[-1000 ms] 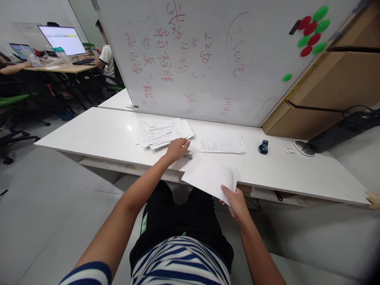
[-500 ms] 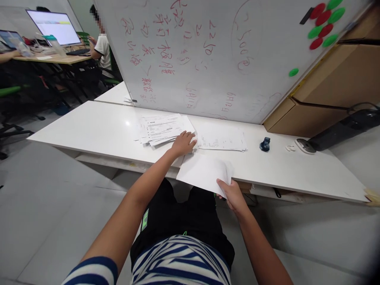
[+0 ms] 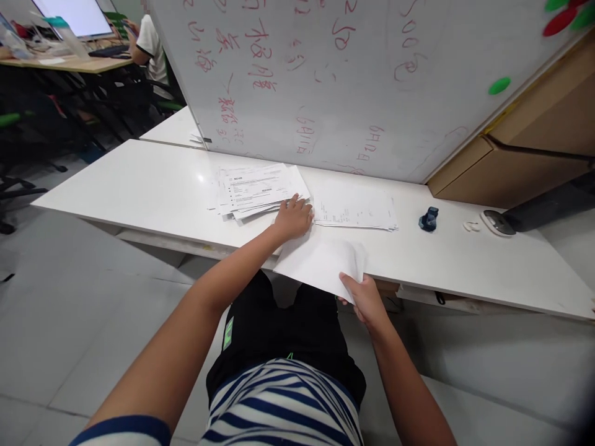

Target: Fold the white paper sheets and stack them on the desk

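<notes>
My right hand is closed on the near corner of a few blank white sheets, which lie partly on the white table and overhang its front edge. My left hand rests at the far corner of those sheets with its fingers curled down. What is under the fingers is hidden. Just left of it is a fanned stack of printed forms. A second, flatter pile of printed papers lies to its right.
A whiteboard with red writing leans at the table's back. A small blue object, white earbuds and a round grey disc lie at the right. Cardboard boxes stand behind. A person sits at a far desk.
My left hand slid right and away along the table to the sheets' far corner, covering a small metal object seen earlier. My right hand brought the sheets further onto the table.
</notes>
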`<state>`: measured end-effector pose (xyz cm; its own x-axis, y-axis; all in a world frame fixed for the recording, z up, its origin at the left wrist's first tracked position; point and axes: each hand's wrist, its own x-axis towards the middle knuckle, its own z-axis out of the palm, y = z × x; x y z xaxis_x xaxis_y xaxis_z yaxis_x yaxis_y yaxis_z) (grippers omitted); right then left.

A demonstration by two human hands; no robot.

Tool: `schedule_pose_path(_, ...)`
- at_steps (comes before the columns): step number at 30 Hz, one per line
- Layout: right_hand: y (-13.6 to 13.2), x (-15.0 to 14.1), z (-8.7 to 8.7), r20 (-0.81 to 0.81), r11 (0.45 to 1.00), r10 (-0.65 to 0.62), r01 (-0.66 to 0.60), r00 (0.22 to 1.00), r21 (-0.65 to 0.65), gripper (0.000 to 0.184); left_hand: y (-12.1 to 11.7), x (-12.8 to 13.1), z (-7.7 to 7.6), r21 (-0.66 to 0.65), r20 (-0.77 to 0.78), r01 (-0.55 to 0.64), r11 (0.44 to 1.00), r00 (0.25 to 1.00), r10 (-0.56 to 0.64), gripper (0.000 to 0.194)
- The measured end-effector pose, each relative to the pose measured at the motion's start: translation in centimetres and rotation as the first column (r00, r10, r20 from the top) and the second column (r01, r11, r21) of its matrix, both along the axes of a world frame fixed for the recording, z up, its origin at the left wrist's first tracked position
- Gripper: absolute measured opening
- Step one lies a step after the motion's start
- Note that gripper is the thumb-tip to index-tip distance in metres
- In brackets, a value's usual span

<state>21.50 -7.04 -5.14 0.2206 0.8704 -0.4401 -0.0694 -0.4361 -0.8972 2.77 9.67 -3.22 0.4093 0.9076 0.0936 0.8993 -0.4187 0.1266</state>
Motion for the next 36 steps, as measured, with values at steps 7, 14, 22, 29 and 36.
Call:
schedule_pose_path(7,-0.2,-0.1,0.6,0.022,0.998,0.052,-0.051,0.998,-0.019,0.018,0.5,-0.8,0.6,-0.13,0.106,-0.003,0.992,0.994,0.017,0.052)
schedule_pose_path(14,0.5,-1.3,1.4,-0.024,0.994,0.111,-0.111,0.994,0.002,0.018,1.0,-1.2,1.6,-0.243,0.203,-0.006,0.97,0.978,0.056,0.052)
schedule_pose_path(22,1.3,-1.4,1.8,-0.019,0.991,0.134,-0.134,0.991,0.015,0.024,0.8,-1.2,1.6,-0.235,0.176,-0.003,0.972,0.983,0.045,0.054)
schedule_pose_path(29,0.8,-1.4,1.1,-0.061,0.995,0.097,-0.095,0.993,0.023,0.025,0.7,-1.1,1.3,-0.203,0.174,-0.019,0.979,0.983,0.055,0.051)
schedule_pose_path(36,0.9,-1.4,1.2,-0.064,0.994,0.11,-0.108,0.992,0.024,0.023,0.4,-1.0,1.0,-0.145,0.12,0.024,0.989,0.993,-0.007,0.049)
